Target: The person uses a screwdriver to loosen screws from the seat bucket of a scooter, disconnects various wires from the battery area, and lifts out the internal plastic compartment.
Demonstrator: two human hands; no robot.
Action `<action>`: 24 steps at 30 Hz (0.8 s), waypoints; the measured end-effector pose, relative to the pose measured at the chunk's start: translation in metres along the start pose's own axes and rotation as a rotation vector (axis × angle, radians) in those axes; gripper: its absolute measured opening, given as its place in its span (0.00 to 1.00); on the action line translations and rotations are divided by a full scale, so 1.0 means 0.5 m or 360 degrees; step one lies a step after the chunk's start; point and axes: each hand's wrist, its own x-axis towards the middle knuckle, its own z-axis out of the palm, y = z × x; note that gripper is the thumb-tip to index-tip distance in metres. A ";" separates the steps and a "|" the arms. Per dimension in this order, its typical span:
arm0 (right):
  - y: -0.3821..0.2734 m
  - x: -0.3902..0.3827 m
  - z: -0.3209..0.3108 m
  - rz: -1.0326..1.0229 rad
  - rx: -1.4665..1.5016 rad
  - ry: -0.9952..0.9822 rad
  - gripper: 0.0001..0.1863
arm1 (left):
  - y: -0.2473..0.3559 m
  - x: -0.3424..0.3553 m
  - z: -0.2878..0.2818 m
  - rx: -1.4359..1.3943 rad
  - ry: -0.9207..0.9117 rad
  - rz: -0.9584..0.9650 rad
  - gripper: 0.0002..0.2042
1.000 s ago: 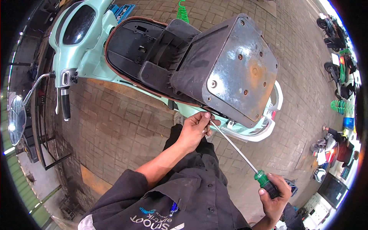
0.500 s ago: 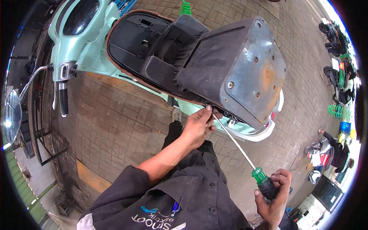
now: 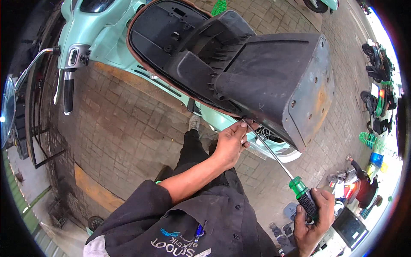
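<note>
My right hand (image 3: 316,216) is closed around the black and green handle of a long screwdriver (image 3: 277,159). Its shaft slants up and left to the lower edge of a black plastic seat unit (image 3: 252,73) with brown edging. At that edge, my left hand (image 3: 233,144) pinches thumb and fingers beside the screwdriver's tip; whatever is between them is too small and covered to make out. The tip itself is hidden at the edge. A rust-stained metal plate (image 3: 308,111) closes the box-shaped end of the seat unit, which rests on a mint-green scooter (image 3: 107,43).
The scooter's handlebar grip (image 3: 68,92) and round mirror (image 3: 9,115) stand at the left. Brick paving (image 3: 128,124) surrounds the scooter. At the far right are parked motorcycles (image 3: 374,64), a green coiled hose (image 3: 370,140) and another person (image 3: 366,184).
The view has shifted, and the seat unit appears further right and turned, with its metal plate seen more edge-on. Right-hand fingers have closed more around the screwdriver handle; the left hand stays at the edge.
</note>
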 end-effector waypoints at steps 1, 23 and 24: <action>-0.002 0.002 0.000 -0.0018 -0.0038 -0.0003 0.22 | 0.003 0.001 0.001 0.0061 0.0011 0.0001 0.10; -0.038 0.112 -0.049 0.0446 -0.0204 -0.0211 0.36 | -0.003 -0.083 0.062 -0.0472 -0.0629 -0.0443 0.15; -0.039 0.115 -0.057 0.0397 -0.0317 -0.0218 0.37 | -0.006 -0.084 0.070 -0.0476 -0.0584 -0.0470 0.14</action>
